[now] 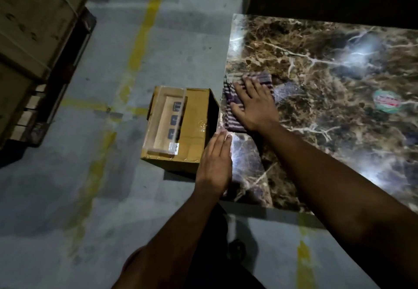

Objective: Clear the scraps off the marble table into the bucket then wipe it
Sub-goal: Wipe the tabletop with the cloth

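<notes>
The right hand [253,105] lies flat and spread, palm down, pressing a striped purple-and-white folded cloth [237,98] against the brown veined marble tabletop [328,80]; the fingers are extended over the fabric, not curled round it. The cloth sits right at the tabletop's left edge, with part of it showing beyond the fingertips and on the thumb side.

The left hand [214,164] is released too, fingers straight and held together, its edge set along the same left border of the tabletop nearer the person, the fingertips just short of the cloth. It holds nothing.

Just beside that edge, on the grey concrete floor [67,186], stands an open brown cardboard box [181,128] (no bucket as such is in view). A flat pale insert with dark rectangular marks and a small white label lies across its top, and its dark interior opens right against the tabletop's side.

Farther along the tabletop, well apart from both hands, a small round green, red and white sticker [386,102] sits on the marble, among bright glare patches.

Worn yellow painted lines [140,46] cross the floor, and a large weathered wooden crate [34,28] on a dark pallet stands at the far left. No loose scraps can be made out on the marble in this dim light.
</notes>
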### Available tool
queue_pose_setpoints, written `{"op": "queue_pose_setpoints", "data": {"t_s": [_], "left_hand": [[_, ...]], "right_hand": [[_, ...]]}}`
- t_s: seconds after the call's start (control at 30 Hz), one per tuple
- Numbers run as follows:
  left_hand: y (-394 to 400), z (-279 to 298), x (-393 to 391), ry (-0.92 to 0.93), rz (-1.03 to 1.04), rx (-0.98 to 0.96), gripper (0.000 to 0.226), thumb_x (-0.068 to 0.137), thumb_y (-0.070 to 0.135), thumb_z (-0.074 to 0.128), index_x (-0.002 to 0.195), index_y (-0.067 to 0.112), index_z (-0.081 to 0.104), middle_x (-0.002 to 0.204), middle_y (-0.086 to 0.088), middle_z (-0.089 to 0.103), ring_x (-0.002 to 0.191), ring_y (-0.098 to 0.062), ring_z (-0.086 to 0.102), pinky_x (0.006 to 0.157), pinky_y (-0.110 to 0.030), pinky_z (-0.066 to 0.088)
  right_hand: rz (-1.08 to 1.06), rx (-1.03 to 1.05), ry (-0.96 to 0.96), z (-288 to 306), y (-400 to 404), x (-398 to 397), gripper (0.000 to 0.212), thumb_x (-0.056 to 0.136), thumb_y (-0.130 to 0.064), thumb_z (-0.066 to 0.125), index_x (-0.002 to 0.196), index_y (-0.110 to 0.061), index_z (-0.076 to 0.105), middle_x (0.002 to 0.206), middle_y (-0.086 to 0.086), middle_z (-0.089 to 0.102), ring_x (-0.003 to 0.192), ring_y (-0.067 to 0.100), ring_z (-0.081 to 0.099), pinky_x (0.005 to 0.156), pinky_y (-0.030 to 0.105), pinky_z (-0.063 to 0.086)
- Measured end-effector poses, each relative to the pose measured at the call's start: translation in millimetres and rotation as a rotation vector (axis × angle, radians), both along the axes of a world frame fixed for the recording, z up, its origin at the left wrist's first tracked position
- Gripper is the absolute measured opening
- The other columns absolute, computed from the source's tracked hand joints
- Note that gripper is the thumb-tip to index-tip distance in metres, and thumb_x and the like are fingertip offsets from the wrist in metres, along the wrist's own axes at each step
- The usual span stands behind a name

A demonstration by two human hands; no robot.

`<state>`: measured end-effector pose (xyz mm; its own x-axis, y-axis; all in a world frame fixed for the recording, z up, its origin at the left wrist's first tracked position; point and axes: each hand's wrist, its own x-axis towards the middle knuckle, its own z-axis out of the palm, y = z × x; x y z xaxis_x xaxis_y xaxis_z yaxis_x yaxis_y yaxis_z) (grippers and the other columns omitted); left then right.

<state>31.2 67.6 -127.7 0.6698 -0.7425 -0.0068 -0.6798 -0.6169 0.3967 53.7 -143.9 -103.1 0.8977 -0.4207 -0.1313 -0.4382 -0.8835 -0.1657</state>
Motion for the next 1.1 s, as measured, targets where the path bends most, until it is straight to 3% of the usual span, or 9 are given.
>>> {"op": "queue_pose_setpoints", "data": {"t_s": [0.13, 0.3, 0.43, 0.53, 0.6, 0.7, 0.8, 0.93, 1.1], "left_hand": [[12, 2, -13, 0.006, -0.011, 0.03, 0.06, 0.103, 0.014, 0.044, 0.159, 0.011, 0.021, 0.167, -0.006, 0.015, 0.155, -0.021, 0.01, 0.124, -0.032, 0.011], [28, 9, -23, -0.001, -0.037, 0.013, 0.05, 0.103, 0.016, 0.046, 0.152, 0.008, 0.037, 0.159, -0.01, 0.037, 0.151, -0.025, 0.025, 0.123, -0.033, 0.016], [59, 8, -40, 0.007, -0.046, -0.015, 0.053, 0.105, 0.027, 0.035, 0.157, 0.014, 0.031, 0.164, -0.004, 0.027, 0.153, -0.021, 0.018, 0.123, -0.04, 0.02], [76, 9, -48, 0.109, 0.008, -0.107, 0.051, 0.104, 0.023, 0.036, 0.154, 0.014, 0.035, 0.162, -0.004, 0.031, 0.15, -0.02, 0.023, 0.121, -0.035, 0.02], [85, 8, -52, 0.157, 0.055, -0.165, 0.05, 0.1, 0.018, 0.039, 0.15, 0.014, 0.042, 0.158, -0.004, 0.039, 0.144, -0.019, 0.029, 0.119, -0.032, 0.021], [98, 9, -57, 0.178, 0.092, -0.22, 0.051, 0.091, 0.008, 0.045, 0.141, 0.013, 0.051, 0.147, -0.005, 0.05, 0.136, -0.021, 0.039, 0.115, -0.041, 0.034], [102, 15, -61, 0.245, 0.161, -0.302, 0.049, 0.089, 0.001, 0.049, 0.135, 0.017, 0.054, 0.138, -0.002, 0.055, 0.129, -0.016, 0.045, 0.11, -0.039, 0.04], [99, 27, -63, 0.429, 0.325, -0.477, 0.032, 0.102, 0.021, 0.044, 0.132, 0.024, 0.052, 0.124, 0.001, 0.062, 0.112, -0.012, 0.058, 0.091, -0.031, 0.049], [93, 24, -50, 0.375, 0.474, -0.467, 0.038, 0.103, 0.045, 0.031, 0.13, 0.027, 0.052, 0.109, -0.003, 0.069, 0.094, -0.02, 0.065, 0.073, -0.034, 0.05]], "right_hand": [[-0.174, -0.004, 0.038, 5, 7, -10, 0.076, 0.099, -0.064, 0.021, 0.164, -0.029, 0.007, 0.172, 0.008, 0.004, 0.158, 0.029, 0.001, 0.128, 0.048, 0.001], [0.016, 0.033, 0.005, 4, 64, -28, 0.078, 0.094, -0.065, 0.017, 0.164, -0.031, 0.013, 0.172, 0.004, 0.008, 0.159, 0.025, 0.003, 0.127, 0.044, 0.002], [-0.047, -0.004, 0.028, 2, 54, -72, 0.076, 0.096, -0.066, 0.016, 0.164, -0.032, 0.01, 0.172, 0.003, 0.006, 0.159, 0.025, 0.003, 0.128, 0.045, 0.003], [-0.127, 0.021, -0.002, 3, 70, -47, 0.072, 0.101, -0.061, 0.024, 0.164, -0.029, 0.012, 0.172, 0.008, 0.006, 0.158, 0.029, 0.002, 0.127, 0.048, 0.001], [-0.038, 0.041, -0.023, 3, 95, -34, 0.072, 0.1, -0.062, 0.027, 0.163, -0.03, 0.017, 0.172, 0.008, 0.01, 0.158, 0.03, 0.005, 0.127, 0.048, 0.003], [0.097, 0.021, -0.025, -4, 120, -70, 0.07, 0.098, -0.064, 0.025, 0.162, -0.036, 0.02, 0.171, 0.006, 0.015, 0.158, 0.027, 0.008, 0.126, 0.046, 0.005], [0.042, 0.005, -0.021, -5, 108, -109, 0.07, 0.099, -0.064, 0.02, 0.162, -0.035, 0.017, 0.172, 0.004, 0.009, 0.159, 0.025, 0.004, 0.127, 0.045, 0.004], [-0.138, 0.02, 0.003, -2, 127, -92, 0.072, 0.1, -0.065, 0.02, 0.164, -0.033, 0.008, 0.172, 0.008, 0.001, 0.158, 0.03, -0.002, 0.128, 0.048, 0.0], [0.059, 0.045, -0.017, -7, 171, -119, 0.069, 0.101, -0.066, 0.023, 0.163, -0.038, 0.009, 0.172, 0.005, 0.003, 0.159, 0.027, -0.001, 0.127, 0.047, 0.002]]}}
